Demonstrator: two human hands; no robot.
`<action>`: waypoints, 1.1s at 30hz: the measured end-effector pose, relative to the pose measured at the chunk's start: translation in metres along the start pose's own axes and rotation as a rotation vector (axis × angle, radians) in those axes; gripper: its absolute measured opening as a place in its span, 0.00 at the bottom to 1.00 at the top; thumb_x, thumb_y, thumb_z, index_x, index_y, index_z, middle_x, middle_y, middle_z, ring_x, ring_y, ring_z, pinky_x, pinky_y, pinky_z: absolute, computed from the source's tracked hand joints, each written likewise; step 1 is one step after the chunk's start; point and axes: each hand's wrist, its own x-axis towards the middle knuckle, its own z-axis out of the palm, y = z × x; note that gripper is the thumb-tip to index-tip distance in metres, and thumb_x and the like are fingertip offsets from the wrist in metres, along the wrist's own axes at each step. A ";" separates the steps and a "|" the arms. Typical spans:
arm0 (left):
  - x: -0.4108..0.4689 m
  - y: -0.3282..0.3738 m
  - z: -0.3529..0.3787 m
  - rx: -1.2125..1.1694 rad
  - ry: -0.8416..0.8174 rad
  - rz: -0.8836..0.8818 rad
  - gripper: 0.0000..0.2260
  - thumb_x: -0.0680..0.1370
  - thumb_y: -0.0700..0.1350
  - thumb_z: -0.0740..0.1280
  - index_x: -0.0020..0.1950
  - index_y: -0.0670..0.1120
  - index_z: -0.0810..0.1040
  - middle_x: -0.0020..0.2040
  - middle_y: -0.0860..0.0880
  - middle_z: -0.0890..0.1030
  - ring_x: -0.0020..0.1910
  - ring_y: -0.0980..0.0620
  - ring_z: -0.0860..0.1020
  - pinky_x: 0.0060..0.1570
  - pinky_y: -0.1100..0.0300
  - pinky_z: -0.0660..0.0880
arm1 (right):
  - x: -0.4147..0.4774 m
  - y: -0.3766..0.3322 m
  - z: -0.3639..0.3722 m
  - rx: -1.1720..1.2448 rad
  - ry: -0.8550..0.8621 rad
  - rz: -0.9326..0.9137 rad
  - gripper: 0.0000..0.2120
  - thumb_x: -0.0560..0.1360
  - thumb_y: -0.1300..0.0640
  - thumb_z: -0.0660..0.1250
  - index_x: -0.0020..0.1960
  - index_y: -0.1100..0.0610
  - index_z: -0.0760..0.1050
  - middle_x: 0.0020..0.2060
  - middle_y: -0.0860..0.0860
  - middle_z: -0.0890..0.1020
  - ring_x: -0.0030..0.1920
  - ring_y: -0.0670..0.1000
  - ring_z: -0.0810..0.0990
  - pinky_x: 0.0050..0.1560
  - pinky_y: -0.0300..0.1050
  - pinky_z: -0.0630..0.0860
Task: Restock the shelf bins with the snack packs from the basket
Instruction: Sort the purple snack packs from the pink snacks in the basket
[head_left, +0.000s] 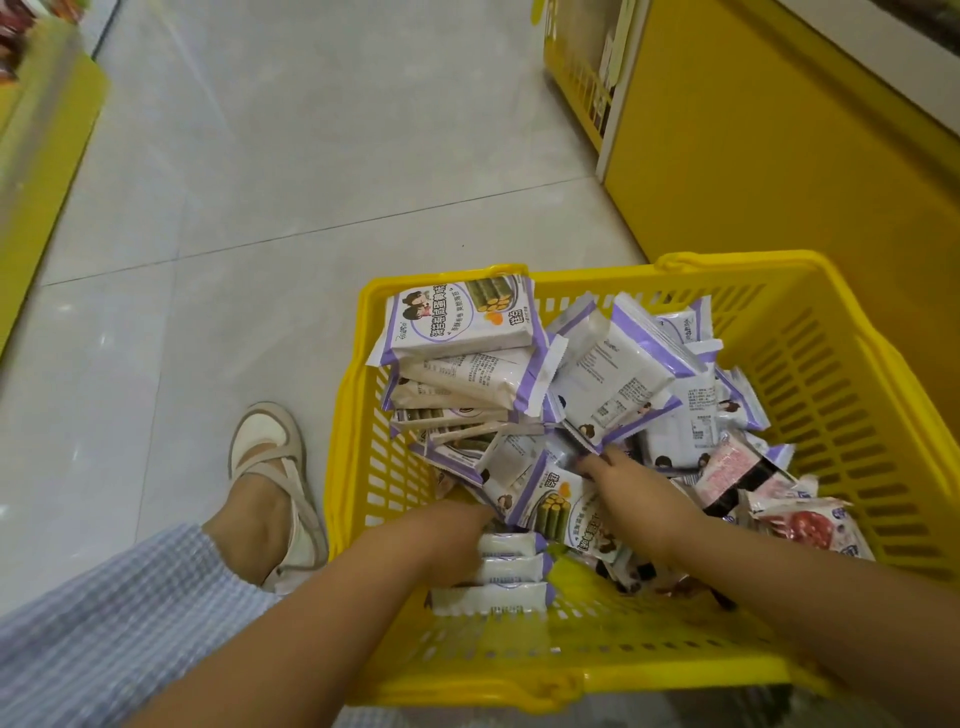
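A yellow plastic basket (841, 374) stands on the floor, filled with several white-and-purple snack packs (467, 322) and a few pink-and-white packs (727, 470) at its right. My left hand (457, 535) reaches into the near left of the basket and grips a stack of three white-and-purple packs (506, 571) held on edge. My right hand (634, 486) is in the middle of the pile, its fingers closed around the edge of a white-and-purple pack (613, 374) lying there.
A yellow shelf base (727, 156) stands on the right beyond the basket. Another yellow shelf edge (47, 135) runs along the left. Grey floor tiles (311, 156) lie between them. My sandalled foot (270, 483) and blue checked skirt sit left of the basket.
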 end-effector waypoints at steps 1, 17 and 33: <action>-0.001 0.000 -0.002 -0.006 -0.005 0.002 0.21 0.80 0.43 0.59 0.74 0.48 0.64 0.69 0.45 0.71 0.65 0.46 0.71 0.55 0.58 0.68 | -0.001 0.001 -0.003 0.003 0.012 -0.012 0.20 0.77 0.63 0.61 0.68 0.53 0.65 0.61 0.54 0.72 0.55 0.55 0.77 0.54 0.48 0.74; -0.022 0.003 -0.032 0.282 0.257 -0.160 0.16 0.79 0.41 0.63 0.67 0.45 0.70 0.61 0.44 0.76 0.57 0.46 0.77 0.45 0.57 0.73 | 0.008 -0.057 0.019 0.260 0.032 -0.452 0.20 0.77 0.59 0.65 0.68 0.51 0.72 0.64 0.49 0.76 0.64 0.49 0.73 0.62 0.41 0.69; -0.003 -0.004 0.005 0.334 0.165 -0.030 0.28 0.80 0.40 0.60 0.78 0.51 0.54 0.76 0.43 0.58 0.72 0.42 0.61 0.65 0.49 0.69 | 0.004 -0.009 -0.022 -0.731 0.090 -0.189 0.16 0.77 0.58 0.62 0.64 0.61 0.71 0.60 0.57 0.75 0.63 0.58 0.65 0.65 0.55 0.59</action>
